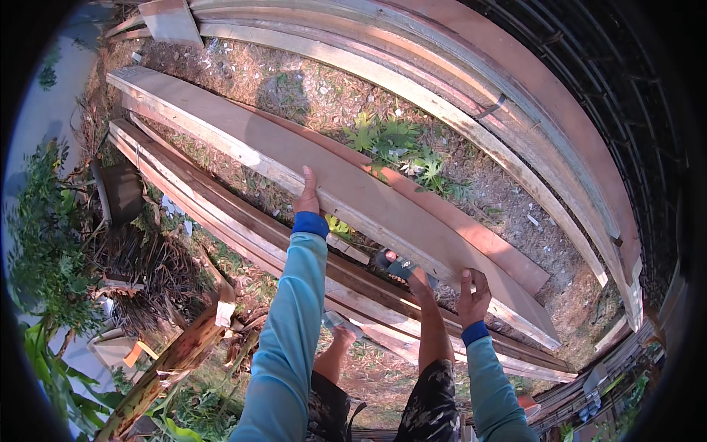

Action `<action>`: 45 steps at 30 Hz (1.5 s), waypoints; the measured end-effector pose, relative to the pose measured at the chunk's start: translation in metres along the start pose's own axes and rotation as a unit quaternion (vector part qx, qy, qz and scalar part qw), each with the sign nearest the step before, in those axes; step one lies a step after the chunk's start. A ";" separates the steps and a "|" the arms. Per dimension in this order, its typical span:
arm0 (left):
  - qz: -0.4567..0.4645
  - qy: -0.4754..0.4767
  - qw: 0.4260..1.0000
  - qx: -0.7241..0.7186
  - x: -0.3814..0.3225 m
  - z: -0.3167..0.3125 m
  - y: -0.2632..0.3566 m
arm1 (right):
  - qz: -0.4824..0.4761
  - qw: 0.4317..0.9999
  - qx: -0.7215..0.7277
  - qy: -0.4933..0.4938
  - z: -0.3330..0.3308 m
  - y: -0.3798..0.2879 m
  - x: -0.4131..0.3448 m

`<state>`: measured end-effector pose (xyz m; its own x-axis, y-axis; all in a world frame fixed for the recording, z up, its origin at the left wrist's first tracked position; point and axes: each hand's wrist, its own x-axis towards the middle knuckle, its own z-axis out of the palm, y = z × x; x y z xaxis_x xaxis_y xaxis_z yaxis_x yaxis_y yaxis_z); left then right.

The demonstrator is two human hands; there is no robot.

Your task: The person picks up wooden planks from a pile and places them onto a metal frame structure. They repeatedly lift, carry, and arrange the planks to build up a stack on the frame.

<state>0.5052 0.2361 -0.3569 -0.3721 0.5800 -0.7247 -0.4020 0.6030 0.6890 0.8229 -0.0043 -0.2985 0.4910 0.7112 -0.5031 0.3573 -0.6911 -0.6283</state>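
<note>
A long plywood-faced timber panel slants across the view in front of me, its pale wooden side edge facing me. My left hand grips this edge near the middle, the thumb up over the top face and the fingers hidden below. Farther right, my right hand is at the same edge, thumb up and fingers curled; whether it grips the panel is unclear. A reddish-brown board lies on the ground along the panel's far side. Between the panel and my legs, several long timber beams run side by side.
Long stacked planks curve along the far side, with a small square board across their left end. Dark metal bars lie beyond. Leafy weeds grow from littered ground. A cut banana stem leans at lower left. My sandalled foot stands by the beams.
</note>
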 end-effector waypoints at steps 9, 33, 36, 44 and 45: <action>-0.028 0.015 0.999 -0.008 0.002 -0.020 -0.003 | 0.526 0.556 0.610 0.204 -0.060 0.113 -0.038; -0.078 -0.060 0.992 -0.075 -0.165 0.136 0.046 | 0.294 0.689 0.580 0.321 -0.258 0.093 0.011; -0.055 -0.087 0.991 -0.088 -0.146 0.156 0.043 | 0.297 0.699 0.573 0.307 -0.261 0.095 0.026; -0.071 -0.095 0.990 -0.073 -0.070 0.159 0.006 | 0.313 0.672 0.609 0.283 -0.206 0.133 0.088; -0.072 -0.090 0.991 -0.064 -0.061 0.155 0.003 | 0.316 0.662 0.621 0.278 -0.196 0.136 0.092</action>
<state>0.6563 0.2872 -0.3093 -0.1514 0.5882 -0.7944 -0.5475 0.6193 0.5628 1.0729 -0.0583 -0.3140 0.5710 -0.0653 -0.8183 -0.8167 0.0559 -0.5743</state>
